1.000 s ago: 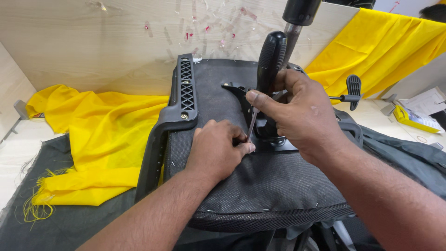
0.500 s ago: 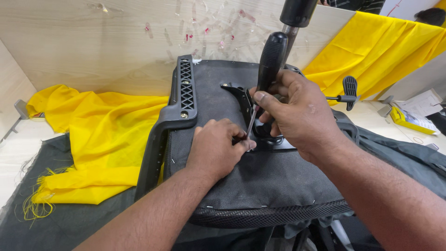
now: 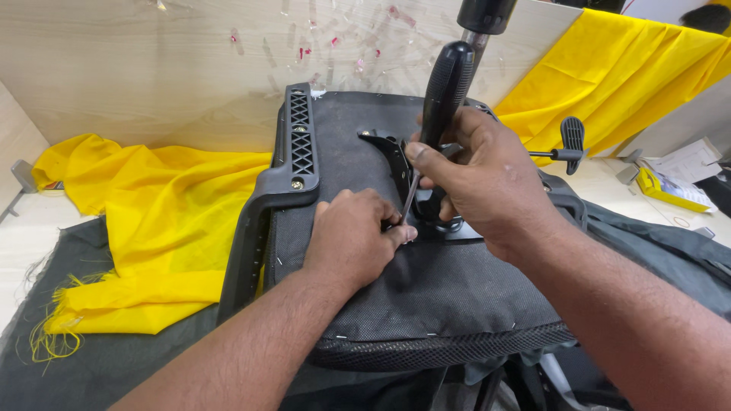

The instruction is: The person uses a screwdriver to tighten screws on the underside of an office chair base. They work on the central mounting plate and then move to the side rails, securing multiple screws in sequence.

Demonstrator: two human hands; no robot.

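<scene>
An upturned office chair seat [image 3: 426, 304] covered in dark grey fabric lies in front of me, its black plastic armrest [image 3: 283, 183] along the left side. My right hand [image 3: 487, 183] grips a screwdriver [image 3: 442, 99] with a black handle, its thin shaft angled down to the seat's underside. My left hand [image 3: 358, 236] rests on the fabric with fingers pinched around the screwdriver's tip. A black metal bracket [image 3: 392, 156] sits just behind the tip, partly hidden by my right hand.
Yellow cloth [image 3: 160, 221] is heaped at the left, and more yellow cloth [image 3: 617, 84] drapes at the back right. A wooden panel [image 3: 152, 68] stands behind. A black lever [image 3: 571, 141] sticks out on the right; a yellow box [image 3: 670, 190] lies far right.
The right hand has shifted slightly on the screwdriver handle, which now leans a little differently. The left hand stays pinched at the tip.
</scene>
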